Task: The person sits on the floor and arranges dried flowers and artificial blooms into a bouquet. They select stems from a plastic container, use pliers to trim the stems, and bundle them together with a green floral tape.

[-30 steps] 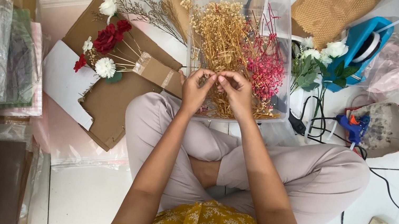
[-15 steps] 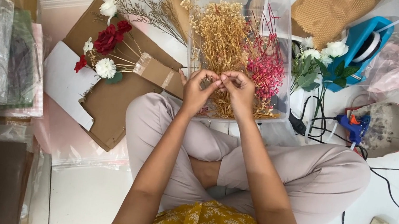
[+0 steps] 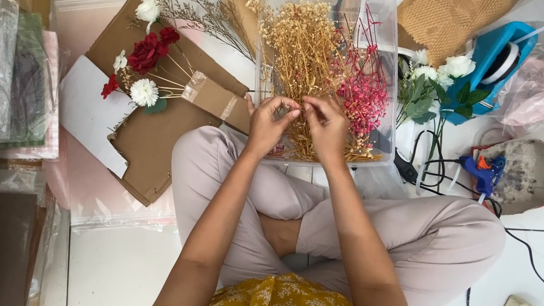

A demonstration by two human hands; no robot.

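Sitting cross-legged on tiled floor. My left hand [image 3: 268,122] and right hand [image 3: 326,121] meet over the near edge of the clear plastic bin [image 3: 381,17], fingers of both pinched shut on thin stems of yellow dried flowers [image 3: 301,48]; pink dried sprigs [image 3: 363,91] alongside in the bin. Red and white flowers [image 3: 145,60] lie on cardboard [image 3: 149,148] to my left

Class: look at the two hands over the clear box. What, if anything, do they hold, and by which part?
Both the left hand and right hand pinch dried yellow sprigs by their thin stems, fingertips meeting above the box.
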